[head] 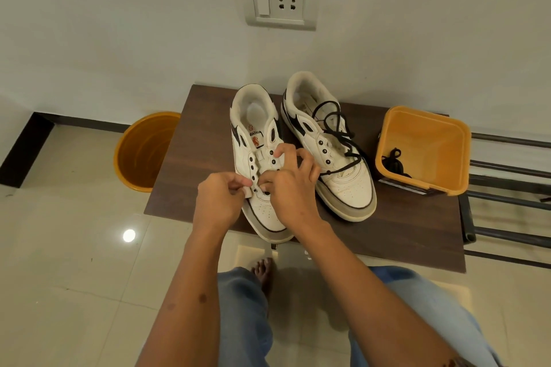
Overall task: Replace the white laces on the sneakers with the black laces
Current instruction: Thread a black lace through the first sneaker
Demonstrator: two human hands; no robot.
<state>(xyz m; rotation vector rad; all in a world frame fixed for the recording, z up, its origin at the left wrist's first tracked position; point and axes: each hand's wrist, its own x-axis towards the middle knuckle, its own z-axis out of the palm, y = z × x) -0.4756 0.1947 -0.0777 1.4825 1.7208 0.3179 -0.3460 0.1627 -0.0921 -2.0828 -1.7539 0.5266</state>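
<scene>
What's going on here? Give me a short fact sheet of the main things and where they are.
surface: dark wooden table against a white wall
left sneaker: eyelets mostly bare, toe overhanging the near edge
right sneaker: black lace lying loosely over it
left hand: pinching at the left sneaker's lower eyelets
right hand: fingers curled at the same eyelets
square orange tub: on the table, right side, black lace inside
round orange bucket: on the floor, left of the table
</scene>
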